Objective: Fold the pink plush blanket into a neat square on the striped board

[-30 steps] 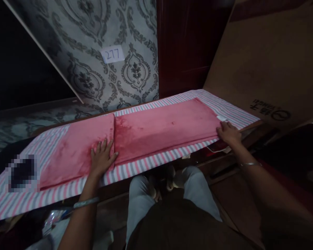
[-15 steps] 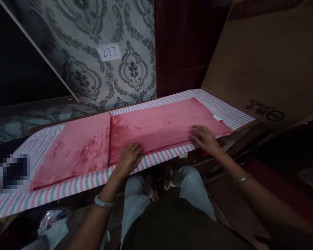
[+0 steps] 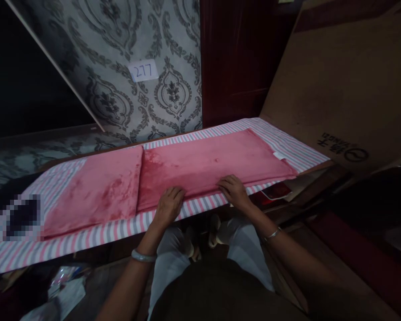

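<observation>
A long folded pink plush cloth [image 3: 200,160] lies flat across a striped sheet, darker where its pile is brushed. A raised fold edge crosses it left of the middle, and a small white label [image 3: 279,155] shows at its right end. My left hand [image 3: 169,204] is on the near edge of the cloth, just right of that fold, fingers bent over the edge. Further right on the same edge is my right hand [image 3: 234,191], its fingers curled onto the fabric. Both thumbs are mostly hidden.
The striped sheet [image 3: 96,238] covers a narrow table against a patterned wall. A large cardboard sheet [image 3: 341,89] leans at the right. A blurred dark object [image 3: 22,218] lies at the left end. Plastic bags and papers [image 3: 68,290] are below left.
My right hand has moved left along the near edge, closer to my left hand, and its fingers have curled in. My left hand stays at about the same place on the cloth.
</observation>
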The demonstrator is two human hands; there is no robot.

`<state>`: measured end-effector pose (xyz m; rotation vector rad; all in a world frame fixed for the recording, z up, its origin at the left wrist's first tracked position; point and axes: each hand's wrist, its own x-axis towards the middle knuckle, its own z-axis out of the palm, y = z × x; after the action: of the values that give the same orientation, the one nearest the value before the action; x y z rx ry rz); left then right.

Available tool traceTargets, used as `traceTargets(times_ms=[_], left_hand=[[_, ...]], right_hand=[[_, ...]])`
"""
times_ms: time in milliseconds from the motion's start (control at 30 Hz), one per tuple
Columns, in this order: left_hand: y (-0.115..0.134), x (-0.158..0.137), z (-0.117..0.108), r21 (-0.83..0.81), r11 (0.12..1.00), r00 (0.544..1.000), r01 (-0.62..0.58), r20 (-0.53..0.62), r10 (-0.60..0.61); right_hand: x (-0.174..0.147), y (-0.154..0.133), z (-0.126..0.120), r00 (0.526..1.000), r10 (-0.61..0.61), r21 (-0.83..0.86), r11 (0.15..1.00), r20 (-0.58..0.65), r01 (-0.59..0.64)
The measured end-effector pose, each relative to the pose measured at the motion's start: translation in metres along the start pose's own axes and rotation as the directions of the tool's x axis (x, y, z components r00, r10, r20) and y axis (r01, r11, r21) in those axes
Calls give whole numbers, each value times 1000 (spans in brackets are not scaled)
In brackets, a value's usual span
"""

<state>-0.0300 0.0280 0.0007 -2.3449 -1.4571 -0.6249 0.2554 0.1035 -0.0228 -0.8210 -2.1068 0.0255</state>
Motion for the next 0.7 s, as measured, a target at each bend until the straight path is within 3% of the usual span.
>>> traceTargets(times_ms=[167,367,700], left_hand=[[0,1,-1,-21,1000,1000,-11,1,11],[0,2,-4,-36,999,999,16,38,-14],[-9,0,3,-51,998,999,-43,-29,41]], right_hand=[[-9,-6,1,999,-17,10,1000,-48,18],[-14,-6,5,998,54,-11,998,-32,-54],[-21,31,-29,989,113,-153,980,-97,-127]])
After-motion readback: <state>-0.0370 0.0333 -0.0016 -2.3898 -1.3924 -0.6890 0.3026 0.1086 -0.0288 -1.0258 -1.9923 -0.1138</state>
